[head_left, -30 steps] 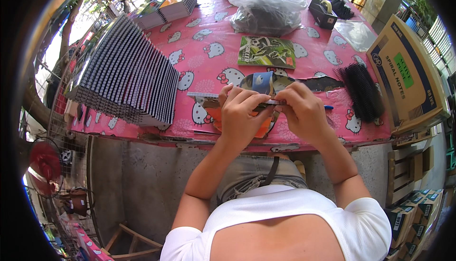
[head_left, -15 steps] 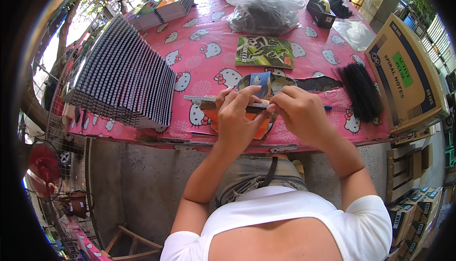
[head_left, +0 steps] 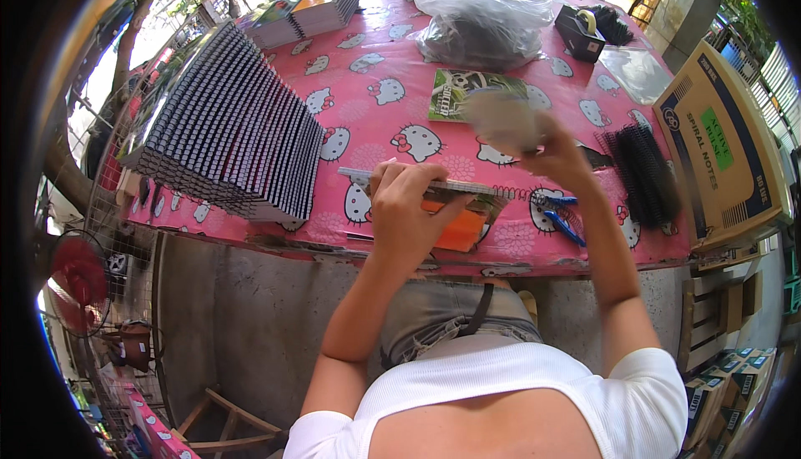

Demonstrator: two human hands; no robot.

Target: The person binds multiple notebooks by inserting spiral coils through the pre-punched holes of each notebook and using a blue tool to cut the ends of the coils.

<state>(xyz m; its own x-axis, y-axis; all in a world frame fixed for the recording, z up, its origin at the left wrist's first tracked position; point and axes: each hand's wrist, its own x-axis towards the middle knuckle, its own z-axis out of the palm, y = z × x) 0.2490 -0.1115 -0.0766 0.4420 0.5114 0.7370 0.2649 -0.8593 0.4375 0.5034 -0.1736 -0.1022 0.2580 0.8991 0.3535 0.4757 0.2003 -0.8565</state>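
My left hand (head_left: 404, 204) grips a spiral notebook (head_left: 460, 227) with an orange patch on its cover, holding it upright at the table's front edge. From the notebook's right end sticks out a dark wire coil (head_left: 516, 194). Pliers with blue handles (head_left: 566, 224) lie by the coil's free end. My right hand (head_left: 557, 152) is raised over the table, closed on a round greyish object (head_left: 505, 121). Motion blurs that object, so its kind is unclear. Behind it, partly covered, lies a green booklet (head_left: 446, 96).
On the pink table (head_left: 367, 125) a tall stack of spiral notebooks (head_left: 234, 129) stands left. A pile of black coils (head_left: 641, 175) and a cardboard box (head_left: 722, 150) are at right. Farther back are a plastic bag (head_left: 480, 29) and a tape dispenser (head_left: 580, 35).
My right hand has left the notebook and lifted the round object from the table, moving it up and away. The pliers and the coil's free end now show. My left hand keeps its grip.
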